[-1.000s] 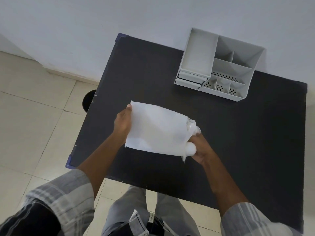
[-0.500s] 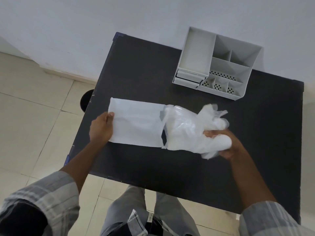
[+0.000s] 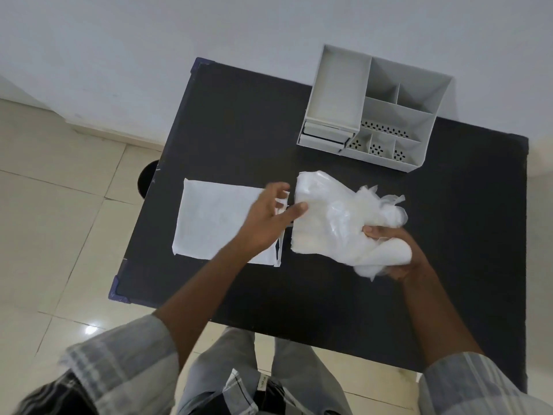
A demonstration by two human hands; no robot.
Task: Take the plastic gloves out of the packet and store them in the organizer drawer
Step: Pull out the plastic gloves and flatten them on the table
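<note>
The white packet (image 3: 215,220) lies flat on the black table (image 3: 239,115), left of centre. A bundle of clear plastic gloves (image 3: 332,217) is fully out of it, just to its right. My right hand (image 3: 398,253) grips the bundle's right end. My left hand (image 3: 269,220) hovers over the packet's open right end with fingers apart, its fingertips touching the gloves' left edge. The grey organizer (image 3: 377,112) stands at the table's back edge; its small drawer (image 3: 324,136) at the lower left front looks closed.
A white wall runs behind the table. Tiled floor lies to the left and below. A round dark object (image 3: 147,181) sits on the floor by the table's left edge. My legs are under the near edge.
My right hand pulled the gloves rightward, fully out of the packet. My left hand let go of the packet's left end and moved right to the gloves. The packet now lies flat.
</note>
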